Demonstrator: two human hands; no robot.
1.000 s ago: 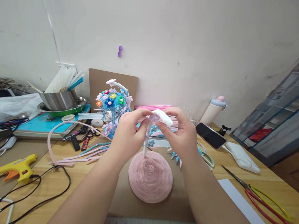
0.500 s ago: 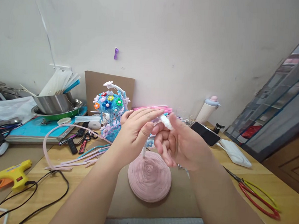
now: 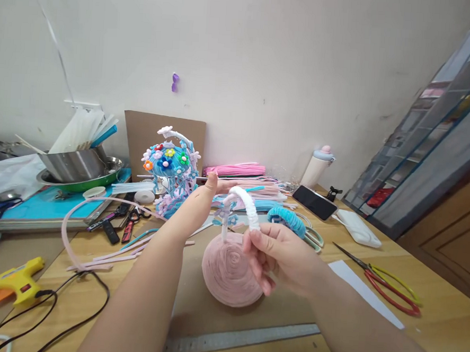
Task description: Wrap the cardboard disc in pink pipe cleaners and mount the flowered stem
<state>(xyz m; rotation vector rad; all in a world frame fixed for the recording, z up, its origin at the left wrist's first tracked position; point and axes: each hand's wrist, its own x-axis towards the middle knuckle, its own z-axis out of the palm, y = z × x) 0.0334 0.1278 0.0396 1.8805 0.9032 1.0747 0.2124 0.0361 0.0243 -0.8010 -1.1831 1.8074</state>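
Observation:
A white wrapped stem [image 3: 246,198] rises from a round pink coiled base [image 3: 232,274] and arches over to the right. Small blue flowers [image 3: 225,219] cling to its upright part. Between thumb and fingers, my right hand [image 3: 284,253] pinches the stem's drooping free end. To the left of the arch, my left hand [image 3: 200,203] is raised with its thumb up and fingers stretched out, partly hidden from me. I cannot tell whether those fingers touch the stem. The base rests on a brown cardboard sheet [image 3: 286,312].
A decorated blue flower lamp-like piece [image 3: 168,164] stands behind on the left. Pink pipe cleaners [image 3: 239,169], a blue fuzzy coil [image 3: 288,220], a phone [image 3: 315,202] and scissors [image 3: 391,289] lie around. A yellow glue gun [image 3: 11,282] with its cable is at left; a metal ruler [image 3: 245,335] lies in front.
My hands have moved apart. The right hand has lowered with the stem's end, bending the stem into an arch; the left has shifted left, thumb lifted. The view has turned slightly right.

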